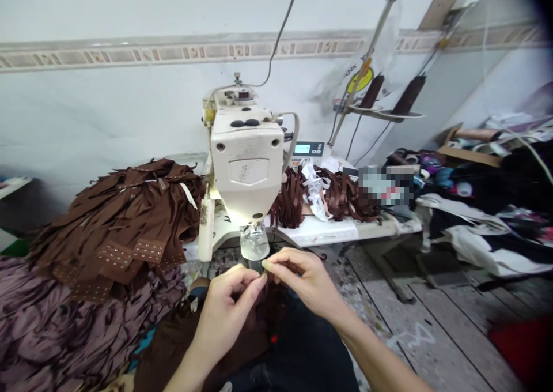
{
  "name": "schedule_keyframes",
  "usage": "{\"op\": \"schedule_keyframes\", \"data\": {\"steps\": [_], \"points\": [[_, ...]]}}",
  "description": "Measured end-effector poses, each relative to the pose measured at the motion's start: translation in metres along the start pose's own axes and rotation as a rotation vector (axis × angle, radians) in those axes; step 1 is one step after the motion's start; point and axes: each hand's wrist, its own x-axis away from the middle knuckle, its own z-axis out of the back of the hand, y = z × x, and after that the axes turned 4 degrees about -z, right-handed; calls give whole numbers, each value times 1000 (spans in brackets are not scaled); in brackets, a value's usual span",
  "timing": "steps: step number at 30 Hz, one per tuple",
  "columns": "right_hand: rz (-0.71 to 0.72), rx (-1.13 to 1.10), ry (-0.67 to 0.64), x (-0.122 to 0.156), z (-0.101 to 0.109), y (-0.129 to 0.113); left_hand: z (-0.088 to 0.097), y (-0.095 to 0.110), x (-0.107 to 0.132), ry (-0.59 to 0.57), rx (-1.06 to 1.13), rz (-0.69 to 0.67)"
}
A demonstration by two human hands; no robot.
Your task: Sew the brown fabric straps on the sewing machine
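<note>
2 hands (pixel 231 300) pinching, nr 1 sewing mach. (pixel 247 161); 2 brn cones (pixel 408 96).

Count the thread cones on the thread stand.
2: the left cone, dark brown, beside the stand's pole, and the right cone, also dark brown, farther from it. None appears hidden.

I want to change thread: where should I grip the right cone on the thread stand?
Probably around the middle of the right cone, coming from its right side: the body tapers towards the top, and the left cone stands on its other side, so the right looks freer.
</note>
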Motion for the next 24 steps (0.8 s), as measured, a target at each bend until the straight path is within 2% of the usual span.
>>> {"op": "schedule_keyframes", "data": {"steps": [3,5,7,9,10,13,17,21,24], "points": [[73,28,51,-14,6,-6,4,-2,-8,64,-103,-84],[171,97,119,-24,7,-5,8,-8,-13,129,-298,-254],[221,150,136,-33,5,0,12,-15,-17,92,-522,-476],[175,140,149,-41,1,10,15,-21,-19,-5,-711,-645],[129,97,176,-43,-2,16,15,-23,-20,-38,-783,-685],[-37,-172,298,-49,-12,36,8,-26,-18,-20,-877,-682],[-179,-457,396,-49,-26,51,-18,-26,-11,142,-953,-568],[-205,-406,419,-37,-33,58,-44,-23,-6,239,-1028,-430],[-183,-297,287,-18,-33,71,-54,-23,-5,268,-1021,-369]]}}
